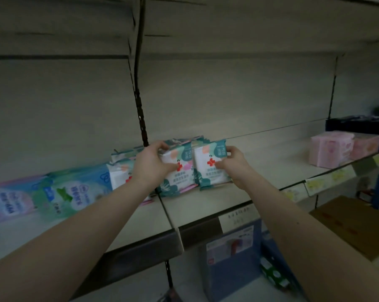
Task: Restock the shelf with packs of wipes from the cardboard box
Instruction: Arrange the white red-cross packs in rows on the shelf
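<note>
left hand (150,163) fingers curled round white-and-teal plastic wipes pack with red cross (179,171), right hand (233,163) pinching matching pack (212,164) beside it, both upright on pale metal shelf (206,203), brown cardboard box (354,225) lower right

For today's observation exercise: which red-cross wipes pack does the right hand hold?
The rightmost pack, ending the row; the right hand grips its edge, the left hand holds its neighbour.

A red cross sign stands on the front of the right pack of wipes (210,168) and of the left pack of wipes (179,173). The Chinese lines under it are too blurred to read, as are the paper labels (336,176) on the shelf (206,201) edge.
</note>
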Demonstrator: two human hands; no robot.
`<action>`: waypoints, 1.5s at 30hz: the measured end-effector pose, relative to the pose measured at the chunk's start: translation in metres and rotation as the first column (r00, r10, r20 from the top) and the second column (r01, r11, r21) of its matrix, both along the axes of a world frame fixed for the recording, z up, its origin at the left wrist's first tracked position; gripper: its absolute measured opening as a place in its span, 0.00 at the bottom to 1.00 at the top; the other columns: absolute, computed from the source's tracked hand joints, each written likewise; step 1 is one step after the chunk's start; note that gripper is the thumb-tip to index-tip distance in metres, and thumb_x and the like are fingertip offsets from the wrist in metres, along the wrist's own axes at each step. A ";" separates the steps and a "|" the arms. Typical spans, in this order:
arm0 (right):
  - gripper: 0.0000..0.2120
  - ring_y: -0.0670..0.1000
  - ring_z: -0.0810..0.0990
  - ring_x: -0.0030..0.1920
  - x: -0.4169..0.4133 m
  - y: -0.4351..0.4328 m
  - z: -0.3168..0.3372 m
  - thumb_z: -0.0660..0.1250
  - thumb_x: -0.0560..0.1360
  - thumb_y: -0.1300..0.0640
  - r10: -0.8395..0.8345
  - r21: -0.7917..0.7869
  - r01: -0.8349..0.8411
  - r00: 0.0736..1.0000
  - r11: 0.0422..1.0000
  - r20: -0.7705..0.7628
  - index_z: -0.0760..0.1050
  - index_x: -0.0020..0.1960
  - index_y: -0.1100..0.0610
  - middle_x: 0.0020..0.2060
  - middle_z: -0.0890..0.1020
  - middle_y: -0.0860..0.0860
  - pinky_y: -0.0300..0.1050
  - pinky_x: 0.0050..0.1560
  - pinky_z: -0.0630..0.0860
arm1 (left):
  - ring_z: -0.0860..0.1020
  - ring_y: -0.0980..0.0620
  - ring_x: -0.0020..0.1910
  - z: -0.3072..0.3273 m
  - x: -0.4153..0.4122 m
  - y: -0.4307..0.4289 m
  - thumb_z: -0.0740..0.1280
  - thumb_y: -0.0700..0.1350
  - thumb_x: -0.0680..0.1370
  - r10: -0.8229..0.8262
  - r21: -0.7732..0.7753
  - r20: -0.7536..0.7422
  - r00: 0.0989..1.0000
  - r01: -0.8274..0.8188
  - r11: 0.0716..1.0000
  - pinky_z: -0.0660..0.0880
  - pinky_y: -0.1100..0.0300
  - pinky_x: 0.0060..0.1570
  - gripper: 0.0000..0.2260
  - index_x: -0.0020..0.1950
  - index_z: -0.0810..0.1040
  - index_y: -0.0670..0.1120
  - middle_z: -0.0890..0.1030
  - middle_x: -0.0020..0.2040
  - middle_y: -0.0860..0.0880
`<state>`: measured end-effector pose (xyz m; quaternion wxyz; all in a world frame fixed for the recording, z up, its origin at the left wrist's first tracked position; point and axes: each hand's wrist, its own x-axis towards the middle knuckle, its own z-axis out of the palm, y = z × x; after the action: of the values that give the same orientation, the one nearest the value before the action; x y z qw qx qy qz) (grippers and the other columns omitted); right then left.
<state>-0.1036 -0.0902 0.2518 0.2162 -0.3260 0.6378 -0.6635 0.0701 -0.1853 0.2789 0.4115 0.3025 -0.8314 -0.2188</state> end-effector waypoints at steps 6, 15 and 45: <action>0.20 0.59 0.79 0.55 -0.015 -0.026 -0.006 0.65 0.72 0.69 -0.092 0.064 0.111 0.965 0.992 -0.246 0.66 0.63 0.63 0.57 0.77 0.59 0.52 0.54 0.77 | 0.74 0.46 0.55 -0.013 -0.008 -0.012 0.76 0.44 0.68 0.134 -0.183 0.116 0.984 -0.111 0.977 0.62 0.64 0.44 0.23 0.60 0.75 0.43 0.75 0.58 0.43; 0.32 0.56 0.76 0.54 -0.029 -0.028 -0.020 0.72 0.69 0.57 -0.164 0.188 0.264 0.890 0.946 -0.426 0.62 0.68 0.60 0.59 0.73 0.59 0.45 0.48 0.74 | 0.65 0.42 0.63 -0.026 -0.016 -0.008 0.69 0.54 0.72 0.509 -0.524 0.232 0.829 -0.335 0.783 0.63 0.49 0.58 0.27 0.66 0.67 0.45 0.68 0.64 0.41; 0.05 0.41 0.78 0.46 0.013 0.316 -0.153 0.65 0.76 0.56 -0.582 -0.053 0.586 0.782 0.808 -0.223 0.75 0.52 0.55 0.44 0.79 0.45 0.32 0.47 0.75 | 0.70 0.50 0.56 -0.179 -0.128 0.305 0.64 0.52 0.76 -0.476 0.034 -0.009 0.879 0.476 0.879 0.68 0.52 0.56 0.13 0.57 0.70 0.46 0.68 0.52 0.52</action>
<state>-0.0907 0.2253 0.0991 -0.0713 -0.1847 0.7342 -0.6494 -0.0577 0.1196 0.0999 0.3400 0.0960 -0.8762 -0.3277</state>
